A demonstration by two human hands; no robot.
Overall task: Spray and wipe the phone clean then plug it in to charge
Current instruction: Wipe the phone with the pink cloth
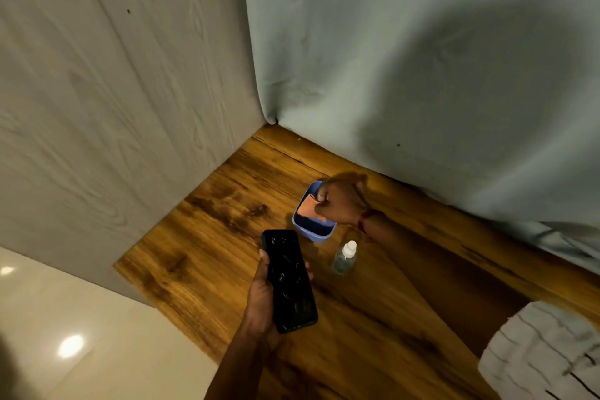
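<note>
A black phone (pixel 290 279) lies screen-up in my left hand (pixel 259 299), held above the wooden table; wet streaks show on its glass. My right hand (pixel 341 201) reaches into a small blue tub (pixel 311 234) farther back and pinches an orange cloth (pixel 310 209) at the tub's opening. A small clear spray bottle (pixel 345 257) with a white cap stands upright on the table, just right of the phone and in front of the tub. No charging cable is in view.
The wooden table (pixel 227 204) sits in a corner between a pale wood-grain panel (pixel 113 107) on the left and a grey-blue curtain (pixel 422 75) behind. Glossy floor tiles (pixel 81 334) lie past the table's left edge. My white striped sleeve (pixel 539 354) shows at lower right.
</note>
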